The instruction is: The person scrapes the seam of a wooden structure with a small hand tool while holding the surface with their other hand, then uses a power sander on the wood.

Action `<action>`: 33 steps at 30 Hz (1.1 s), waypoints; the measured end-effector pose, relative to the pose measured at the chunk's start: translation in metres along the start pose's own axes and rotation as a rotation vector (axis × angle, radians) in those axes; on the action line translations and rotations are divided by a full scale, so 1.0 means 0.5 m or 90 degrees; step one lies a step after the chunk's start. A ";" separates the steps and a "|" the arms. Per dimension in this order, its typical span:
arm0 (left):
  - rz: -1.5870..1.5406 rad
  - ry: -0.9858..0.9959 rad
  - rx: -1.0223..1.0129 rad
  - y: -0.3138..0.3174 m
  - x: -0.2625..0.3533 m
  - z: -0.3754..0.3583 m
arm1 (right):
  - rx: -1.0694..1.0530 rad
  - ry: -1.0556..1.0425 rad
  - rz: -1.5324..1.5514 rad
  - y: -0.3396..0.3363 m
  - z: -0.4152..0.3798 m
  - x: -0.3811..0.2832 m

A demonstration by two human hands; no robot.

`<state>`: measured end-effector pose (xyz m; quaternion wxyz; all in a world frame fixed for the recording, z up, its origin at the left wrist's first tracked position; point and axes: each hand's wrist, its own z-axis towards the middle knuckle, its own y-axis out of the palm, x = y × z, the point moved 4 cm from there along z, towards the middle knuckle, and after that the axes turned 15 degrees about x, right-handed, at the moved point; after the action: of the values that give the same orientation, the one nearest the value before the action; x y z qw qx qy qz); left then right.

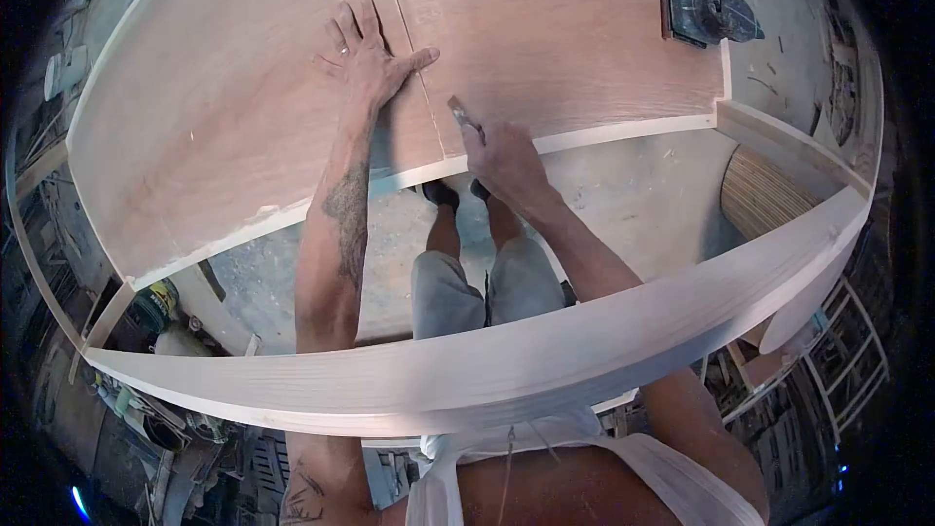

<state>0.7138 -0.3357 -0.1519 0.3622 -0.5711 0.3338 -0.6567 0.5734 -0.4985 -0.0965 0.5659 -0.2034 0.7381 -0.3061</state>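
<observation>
From the right hand (506,158)'s grip, a hand tool (463,117) points forward-left over the panel (555,49). Left of the grip, the left hand (370,66) lies on that panel; right and ahead sits a sander (703,12). Behind, a rail (487,368) crosses above both arms (331,253).

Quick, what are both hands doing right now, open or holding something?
Left hand: open, spread on the wooden panel.
Right hand: closed, holding a small flat-bladed tool.

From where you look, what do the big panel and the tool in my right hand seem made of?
The big panel: likely wood or plywood, matte, with reddish grain showing. The tool: perhaps metal, dull and greyish with a brownish tip; your right hand hides the rest.
</observation>
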 end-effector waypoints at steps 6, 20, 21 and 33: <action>0.049 -0.016 -0.023 -0.012 0.014 0.000 | -0.022 0.031 -0.050 0.051 0.043 -0.031; 0.027 -0.014 0.019 -0.005 0.003 -0.001 | 0.065 -0.086 -0.104 0.090 0.070 -0.034; 0.021 -0.015 0.022 -0.006 0.001 0.000 | 0.045 -0.050 -0.098 0.085 0.074 -0.048; -0.066 0.013 0.080 0.027 -0.018 -0.011 | 0.022 -0.063 -0.119 0.090 0.082 -0.078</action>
<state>0.7106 -0.3347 -0.1685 0.3595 -0.5570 0.2653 -0.7001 0.6256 -0.4495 -0.1064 0.5739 -0.2765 0.6816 -0.3598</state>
